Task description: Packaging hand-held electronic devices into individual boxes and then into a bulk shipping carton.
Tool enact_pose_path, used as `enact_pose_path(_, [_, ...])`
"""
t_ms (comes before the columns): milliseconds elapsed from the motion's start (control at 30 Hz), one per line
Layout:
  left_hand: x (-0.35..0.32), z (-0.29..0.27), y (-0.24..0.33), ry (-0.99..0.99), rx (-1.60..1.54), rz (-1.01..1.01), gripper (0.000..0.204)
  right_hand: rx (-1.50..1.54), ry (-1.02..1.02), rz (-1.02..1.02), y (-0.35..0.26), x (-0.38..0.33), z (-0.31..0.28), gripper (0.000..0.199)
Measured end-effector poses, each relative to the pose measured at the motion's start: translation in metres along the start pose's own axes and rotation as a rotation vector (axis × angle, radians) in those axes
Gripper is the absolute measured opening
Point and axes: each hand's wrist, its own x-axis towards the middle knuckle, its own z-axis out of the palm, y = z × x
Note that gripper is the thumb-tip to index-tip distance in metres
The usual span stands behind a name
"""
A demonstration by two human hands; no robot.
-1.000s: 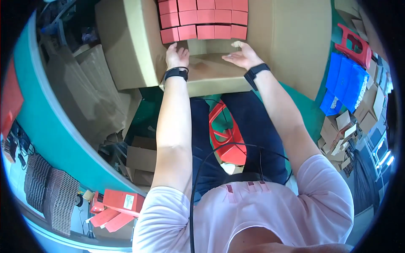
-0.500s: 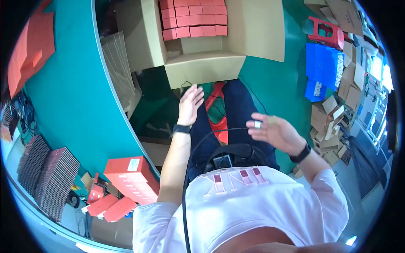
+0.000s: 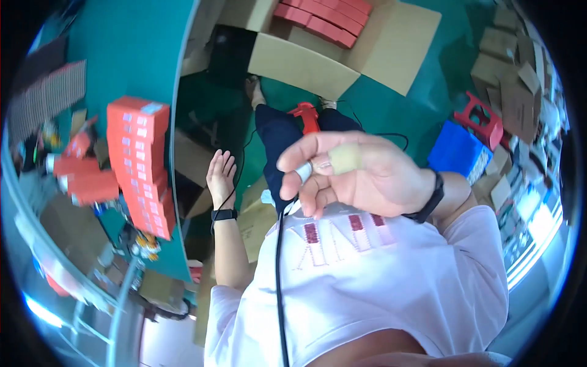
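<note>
My left hand [image 3: 221, 174] hangs open with fingers spread, beside the curved edge of the green table [image 3: 122, 61], and touches nothing. A black band sits on its wrist. My right hand [image 3: 351, 174] is raised close to the camera in front of my chest. Its fingers are loosely bent, two of them are taped, and nothing shows inside it. A black cable [image 3: 278, 257] runs down my white shirt from under that hand. A stack of red boxes [image 3: 137, 165] stands on the table left of my left hand.
A large open carton [image 3: 302, 64] on the floor ahead holds rows of red boxes [image 3: 324, 18]. A red stool [image 3: 306, 116] stands at my legs. To the right are a blue crate [image 3: 465, 150], another red stool [image 3: 486, 119] and piled cardboard boxes [image 3: 520, 92].
Both hands have left the carton's flap and drawn back. The view has swung left toward the table. My right hand has risen close to the camera and my left hand has dropped beside the table edge.
</note>
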Motion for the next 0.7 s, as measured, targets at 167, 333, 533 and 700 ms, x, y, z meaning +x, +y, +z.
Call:
enact_pose_path(167, [-0.120,-0.042,0.002,0.147,-0.158,0.307,0.050,-0.589,-0.130,-0.083,-0.008,-0.024,0.098,0.042])
enact_pose_path(333, [-0.145,-0.056,0.044,0.179,-0.248,0.719,0.040,-1.166,-0.039,-0.548,-0.043,0.043,0.204,0.048])
enact_pose_path(533, [-0.140,-0.065,0.066,-0.006,-0.376,0.665,0.037,-1.364,-0.093,-0.479,0.006,0.063,0.254,0.047])
enact_pose_path(700, [-0.139,-0.081,0.096,-0.171,-0.374,0.678,0.041,-1.465,-0.056,-0.481,0.015,0.139,0.274,0.046])
